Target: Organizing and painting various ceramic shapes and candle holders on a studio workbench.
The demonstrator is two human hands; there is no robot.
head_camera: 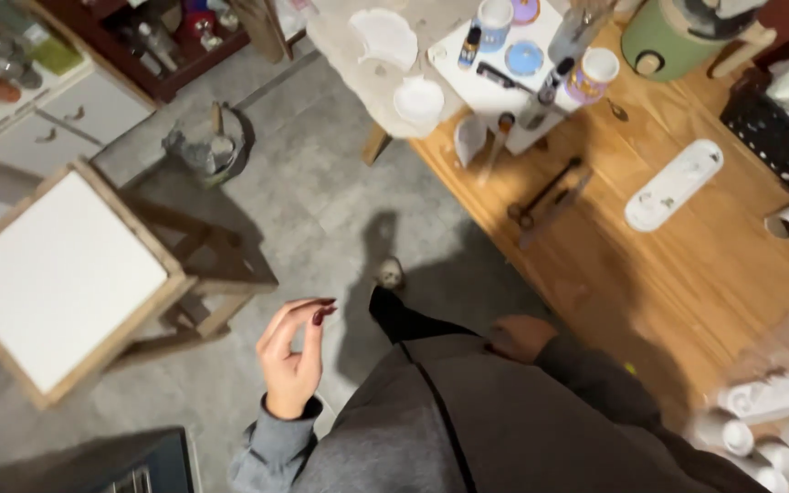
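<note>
Left hand [292, 358]: raised in front of the body, over the grey floor [321, 210]. The fingers are loosely curled, thumb and forefinger close but not pressed. It holds nothing.
Right hand [520, 336]: low at the hip, just beside the edge of the wooden table [687, 265]. Only its back shows, partly covered by the sleeve. I cannot tell if it is open or closed, or if it holds something.
Body: a grey garment fills the bottom of the view. One foot in a dark sock points forward on the floor.
Stool [61, 274]: to the left, near the left hand but apart from it. It has a wooden frame and a white square top.
Nearest on the table: a dark long tool [545, 194] near the table edge, and a white oblong tray [673, 185] to the right of it.
Further on the table: a white board [490, 91] with small paint bottles and round jars on it, and white plaster pieces at its left.
Far: a green pot [664, 41] at the back of the table, a small bucket [212, 146] on the floor, and shelves at the top left.
Step, as I judge it: the person stands between stool and table, and no hand has hold of any thing yet.
Next move, as I judge it: to take something from the table, a hand must reach forward over the edge.
</note>
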